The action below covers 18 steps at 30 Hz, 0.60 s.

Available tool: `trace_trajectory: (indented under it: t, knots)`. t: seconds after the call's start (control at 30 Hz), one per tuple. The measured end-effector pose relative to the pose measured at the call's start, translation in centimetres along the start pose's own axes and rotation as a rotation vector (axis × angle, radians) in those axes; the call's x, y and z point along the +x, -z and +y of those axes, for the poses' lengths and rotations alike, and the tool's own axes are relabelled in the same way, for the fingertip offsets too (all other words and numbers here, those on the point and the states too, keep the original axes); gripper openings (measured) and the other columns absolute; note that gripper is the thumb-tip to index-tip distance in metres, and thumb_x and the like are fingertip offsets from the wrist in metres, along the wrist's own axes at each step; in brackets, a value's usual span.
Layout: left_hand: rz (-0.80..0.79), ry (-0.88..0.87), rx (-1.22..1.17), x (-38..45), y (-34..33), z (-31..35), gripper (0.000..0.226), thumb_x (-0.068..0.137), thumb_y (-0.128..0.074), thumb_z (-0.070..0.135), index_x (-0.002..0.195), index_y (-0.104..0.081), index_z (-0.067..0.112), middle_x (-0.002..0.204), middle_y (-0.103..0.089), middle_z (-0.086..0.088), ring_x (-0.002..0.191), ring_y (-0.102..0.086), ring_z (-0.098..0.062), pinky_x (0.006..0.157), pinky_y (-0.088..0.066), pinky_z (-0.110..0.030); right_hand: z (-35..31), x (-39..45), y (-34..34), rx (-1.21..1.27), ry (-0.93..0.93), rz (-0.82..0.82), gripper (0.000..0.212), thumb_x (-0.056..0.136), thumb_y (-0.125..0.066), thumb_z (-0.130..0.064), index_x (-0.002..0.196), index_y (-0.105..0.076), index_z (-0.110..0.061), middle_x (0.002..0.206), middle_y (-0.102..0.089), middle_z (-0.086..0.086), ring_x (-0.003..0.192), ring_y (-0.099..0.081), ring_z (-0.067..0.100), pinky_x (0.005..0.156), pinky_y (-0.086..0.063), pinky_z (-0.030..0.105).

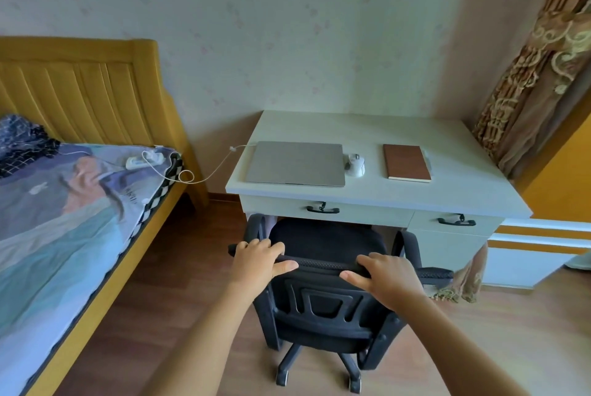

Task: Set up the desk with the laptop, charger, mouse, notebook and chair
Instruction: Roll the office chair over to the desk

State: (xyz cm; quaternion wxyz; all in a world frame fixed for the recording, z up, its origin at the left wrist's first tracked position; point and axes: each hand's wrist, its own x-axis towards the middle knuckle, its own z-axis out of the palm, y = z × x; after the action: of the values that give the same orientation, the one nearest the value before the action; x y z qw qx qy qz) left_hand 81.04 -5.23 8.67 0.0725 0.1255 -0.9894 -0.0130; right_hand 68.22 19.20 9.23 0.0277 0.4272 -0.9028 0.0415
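A yellow bed (96, 91) is standing left against pale floral wallpaper (256, 27); patterned curtains (537, 75) are hanging right over wood floor (179, 299).

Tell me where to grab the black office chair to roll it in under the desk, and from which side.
Grip the chair by the top edge of its backrest, from behind. The back faces the person, and the seat already points into the gap beneath the desk. That edge is a wide bar, thin enough to wrap; the left hand and right hand grip it apart, which should help it roll straight.
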Motion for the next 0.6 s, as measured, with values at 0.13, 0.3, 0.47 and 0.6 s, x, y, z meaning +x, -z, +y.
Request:
trace_trajectory:
  t: [0.13,0.3,0.47,0.6]
  knots:
    - [0.001,0.018,0.000,1.8,-0.3,0.6,0.119,0.054,0.032,0.082,0.106,-0.058,0.024,0.099,-0.063,0.000,0.097,-0.057,-0.025,0.076,-0.036,-0.037,2.0,1.5,-0.3,-0.028,0.006,0.017,0.086,0.058,0.018,-0.086,0.079,-0.042,-0.028,0.075,-0.049,-0.006,0.067,-0.052,0.018,0.055,-0.035,0.031]
    - [-0.024,0.001,0.001,2.2,-0.4,0.1,0.122,0.051,0.033,0.084,0.111,-0.057,0.028,0.108,-0.062,0.002,0.103,-0.054,-0.023,0.079,-0.037,-0.038,2.0,2.0,-0.4,-0.029,0.026,0.018,0.086,0.057,0.021,-0.086,0.078,-0.039,-0.029,0.074,-0.049,-0.006,0.062,-0.045,0.017,0.050,-0.029,0.029]
    - [-0.082,0.004,-0.008,2.4,0.0,0.1,0.122,0.048,0.032,0.086,0.112,-0.055,0.028,0.112,-0.060,0.002,0.106,-0.051,-0.022,0.082,-0.037,-0.041,1.9,2.1,0.0,-0.023,0.012,-0.035,0.076,0.066,0.004,-0.083,0.082,-0.044,-0.026,0.077,-0.052,-0.005,0.063,-0.045,0.017,0.052,-0.031,0.029]
    - [-0.163,0.012,0.004,2.4,0.4,0.2,0.096,0.068,0.008,0.083,0.112,-0.055,0.027,0.113,-0.059,0.000,0.108,-0.050,-0.023,0.085,-0.037,-0.042,1.7,2.0,0.4,-0.006,-0.004,-0.090,0.068,0.077,-0.010,-0.077,0.089,-0.050,-0.023,0.084,-0.058,-0.004,0.074,-0.052,0.017,0.059,-0.036,0.030]
